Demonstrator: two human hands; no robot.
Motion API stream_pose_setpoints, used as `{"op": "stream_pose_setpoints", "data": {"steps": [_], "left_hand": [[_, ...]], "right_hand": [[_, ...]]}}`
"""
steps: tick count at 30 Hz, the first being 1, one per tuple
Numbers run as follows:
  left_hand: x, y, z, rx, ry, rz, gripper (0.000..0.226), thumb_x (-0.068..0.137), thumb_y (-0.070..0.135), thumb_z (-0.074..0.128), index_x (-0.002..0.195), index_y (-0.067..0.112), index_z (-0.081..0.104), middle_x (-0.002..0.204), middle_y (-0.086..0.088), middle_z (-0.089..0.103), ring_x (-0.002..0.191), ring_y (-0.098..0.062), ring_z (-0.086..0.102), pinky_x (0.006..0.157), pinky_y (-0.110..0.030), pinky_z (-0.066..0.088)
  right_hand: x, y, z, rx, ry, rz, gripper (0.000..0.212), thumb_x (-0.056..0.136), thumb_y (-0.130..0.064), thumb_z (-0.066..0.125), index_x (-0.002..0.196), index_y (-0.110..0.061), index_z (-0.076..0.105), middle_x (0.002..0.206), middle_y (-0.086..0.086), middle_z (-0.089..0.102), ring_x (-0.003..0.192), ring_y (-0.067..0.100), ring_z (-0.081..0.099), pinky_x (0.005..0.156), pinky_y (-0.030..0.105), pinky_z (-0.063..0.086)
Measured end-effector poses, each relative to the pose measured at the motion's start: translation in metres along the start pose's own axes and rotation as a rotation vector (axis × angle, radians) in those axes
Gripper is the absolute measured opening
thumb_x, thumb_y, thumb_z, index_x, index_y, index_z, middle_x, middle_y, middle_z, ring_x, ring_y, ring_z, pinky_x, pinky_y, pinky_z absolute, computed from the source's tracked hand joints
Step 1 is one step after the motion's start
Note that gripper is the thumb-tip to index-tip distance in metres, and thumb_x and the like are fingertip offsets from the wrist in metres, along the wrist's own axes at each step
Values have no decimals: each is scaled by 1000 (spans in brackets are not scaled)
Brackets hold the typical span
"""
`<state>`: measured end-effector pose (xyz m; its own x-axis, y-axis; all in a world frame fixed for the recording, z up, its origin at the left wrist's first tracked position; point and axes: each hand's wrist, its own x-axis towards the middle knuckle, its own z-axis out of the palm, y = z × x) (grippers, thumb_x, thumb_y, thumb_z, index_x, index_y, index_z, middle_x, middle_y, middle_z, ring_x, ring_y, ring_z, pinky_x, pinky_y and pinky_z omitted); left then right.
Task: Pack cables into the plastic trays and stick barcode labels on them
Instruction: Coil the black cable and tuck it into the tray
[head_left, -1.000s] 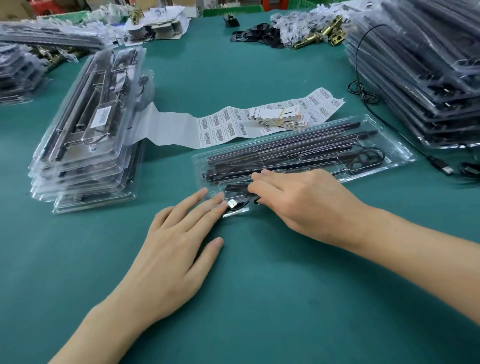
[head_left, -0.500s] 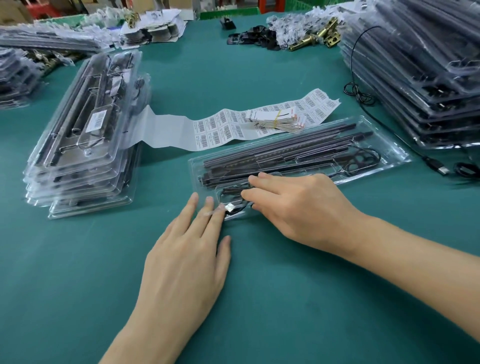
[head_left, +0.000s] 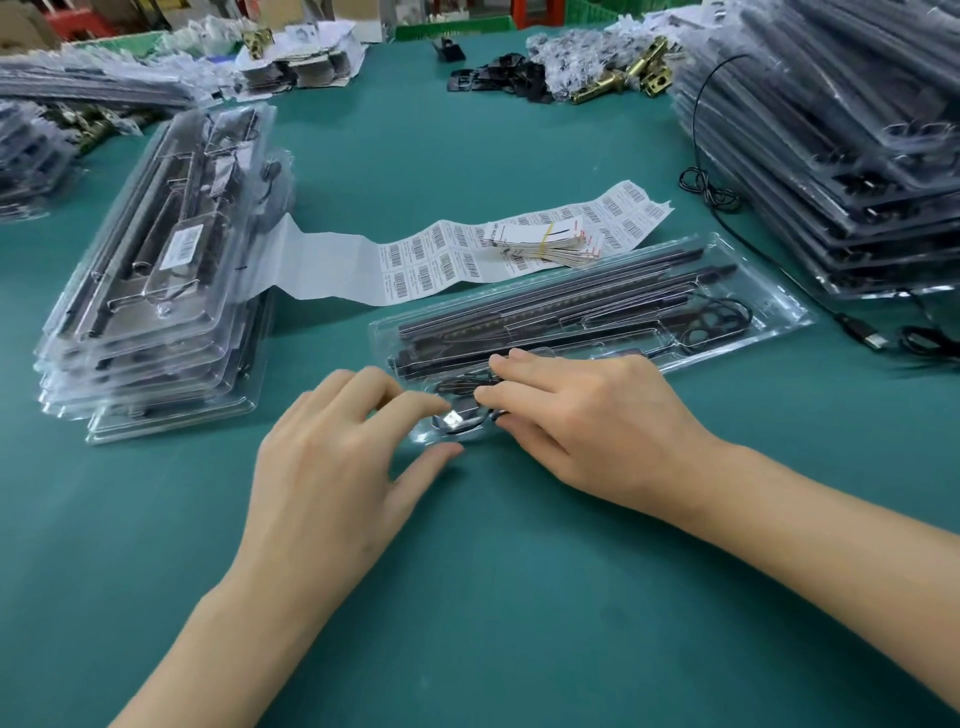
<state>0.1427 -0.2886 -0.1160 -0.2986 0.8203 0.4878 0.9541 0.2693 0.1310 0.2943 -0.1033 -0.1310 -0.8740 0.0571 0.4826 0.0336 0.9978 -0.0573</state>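
Our left hand (head_left: 332, 467) rests loosely spread fingers on the near end of the clear, rod-filled tray (head_left: 779, 306), mid-table; our right hand (head_left: 597, 421) bends its fingers over the black cable (head_left: 460, 383), grip unclear.

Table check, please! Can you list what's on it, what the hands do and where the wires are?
Surface: green table.
Job's things: clear tray with dark bars, mid-table; label strip behind it; left tray stack; right tray stack.
Clutter: tag bundle on the strip; brass parts far back.
Hands: left hand touches the tray's near end; right hand rests on the cable, grip unclear.
Cables: cable in the tray's near pocket; loose cable at right.
Surroundings: green crate beyond the table.
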Motion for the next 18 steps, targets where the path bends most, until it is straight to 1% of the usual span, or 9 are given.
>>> {"op": "stream_pose_setpoints", "data": {"steps": [2,4,7,9,11,13,15,16,18], "left_hand": [[7,0,3,-62,-54,3,27,88,40,77,111,26,76,106,7,64,90,-20,65,74,-37,56],[13,0,4,-126,-107,10,28,84,38,80,111,30,77,116,12,68,94,-17,70,73,-36,59],[17,-3,3,-187,-143,8,22,84,40,80,106,35,80,114,18,71,89,-13,73,69,-38,60],[19,-7,3,-243,-152,-8,18,87,45,77,103,37,80,114,21,71,89,-13,73,70,-39,60],[20,-9,3,-276,-136,-4,13,90,45,75,96,35,80,111,21,72,88,-12,74,69,-39,59],[19,-8,4,-264,-94,16,11,89,40,72,88,31,79,106,19,73,90,-9,74,64,-38,59],[17,-4,6,-247,-58,30,11,90,34,72,83,26,76,103,16,74,91,-9,74,59,-37,58],[16,-3,6,-243,-50,31,12,91,32,71,83,24,75,103,15,74,90,-12,75,58,-38,57],[15,-2,7,-236,-51,32,13,92,31,69,85,22,74,103,13,73,86,-20,75,57,-39,57]], "right_hand": [[0,2,-1,22,-5,14,20,95,-19,63,111,-19,75,123,1,73,118,15,68,55,38,59],[-2,4,-2,57,-6,41,23,92,-18,65,114,-20,75,127,-3,72,120,12,67,61,38,61],[-2,8,-7,105,-32,93,23,92,-20,69,114,-20,74,129,-10,70,119,6,66,66,37,61],[0,11,-11,147,-62,130,24,92,-24,69,116,-22,73,124,-16,72,110,6,71,66,36,60],[3,13,-15,186,-112,156,27,92,-27,67,119,-26,72,121,-21,72,102,7,73,69,36,59],[5,16,-19,213,-151,177,26,93,-29,65,118,-33,70,123,-24,70,104,7,72,75,37,57],[8,17,-24,220,-178,180,23,93,-31,65,115,-36,70,123,-23,70,108,7,70,81,37,55],[11,17,-26,206,-190,165,22,93,-31,64,114,-37,69,121,-21,71,107,8,69,81,37,55],[16,15,-29,89,-238,75,21,96,-29,55,114,-33,65,115,-16,72,102,12,69,75,39,54]]}}
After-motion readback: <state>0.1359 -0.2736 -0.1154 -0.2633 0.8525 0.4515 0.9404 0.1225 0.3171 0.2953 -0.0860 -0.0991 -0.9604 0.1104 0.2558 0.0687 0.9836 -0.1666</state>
